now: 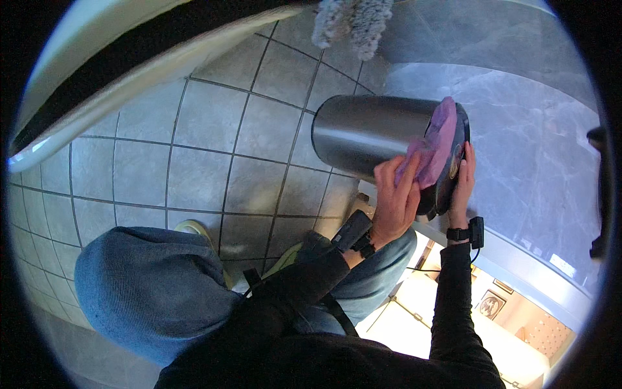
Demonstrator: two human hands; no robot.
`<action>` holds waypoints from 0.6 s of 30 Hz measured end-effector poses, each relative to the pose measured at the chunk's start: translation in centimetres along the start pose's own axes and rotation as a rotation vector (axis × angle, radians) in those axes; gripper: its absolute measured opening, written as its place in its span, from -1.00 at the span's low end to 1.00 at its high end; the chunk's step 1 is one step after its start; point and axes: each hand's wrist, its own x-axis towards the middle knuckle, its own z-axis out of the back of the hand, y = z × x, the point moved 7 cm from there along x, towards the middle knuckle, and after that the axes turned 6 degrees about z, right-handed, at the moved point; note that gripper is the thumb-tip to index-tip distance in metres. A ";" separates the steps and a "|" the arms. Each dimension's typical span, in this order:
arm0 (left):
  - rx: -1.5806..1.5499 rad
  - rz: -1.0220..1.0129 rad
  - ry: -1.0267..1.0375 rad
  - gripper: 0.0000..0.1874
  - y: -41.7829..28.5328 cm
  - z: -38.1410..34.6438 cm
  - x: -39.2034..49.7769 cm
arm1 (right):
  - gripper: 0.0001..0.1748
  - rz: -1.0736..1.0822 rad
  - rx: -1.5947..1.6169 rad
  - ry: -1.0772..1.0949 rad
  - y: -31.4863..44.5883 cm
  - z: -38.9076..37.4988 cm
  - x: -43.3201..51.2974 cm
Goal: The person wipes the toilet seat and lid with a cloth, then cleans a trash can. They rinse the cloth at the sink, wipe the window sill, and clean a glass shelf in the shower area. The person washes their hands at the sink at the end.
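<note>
A dark metallic trash bin (pixel 374 129) with a black lid (pixel 449 180) is in front of me, its lid end pointing right in the view. A purple plastic bag (pixel 442 141) bulges out along the rim, beside the lid. My left hand (pixel 398 197) pinches a bunched part of this bag, fingers bent over the bin's side. On the lid's outer face lies my right hand (pixel 462 185), its fingers stretched along the edge and holding it. A round emblem (pixel 455 163) shows on the lid near those fingers. The bin's inside is hidden.
Grey floor tiles (pixel 209 116) extend to the left, and a marbled wall (pixel 525 160) rises at the right. Fluffy grey mop-like pieces (pixel 369 29) hang at the top. A white curved fixture (pixel 160 63) borders the upper left. A bright doorway (pixel 408 306) opens at the lower right.
</note>
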 end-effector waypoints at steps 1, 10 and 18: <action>0.001 0.063 0.122 -0.48 0.2 -0.8 0.4 | -0.43 -0.028 0.008 -0.028 -0.2 0.1 -0.1; -0.086 0.377 -0.008 -0.56 10.2 5.7 6.0 | -0.33 -0.147 -0.047 -0.117 -1.0 -0.2 -2.2; -0.177 0.381 0.050 -0.59 12.7 5.8 6.5 | -0.30 -0.381 -0.029 -0.088 -1.0 0.6 -4.2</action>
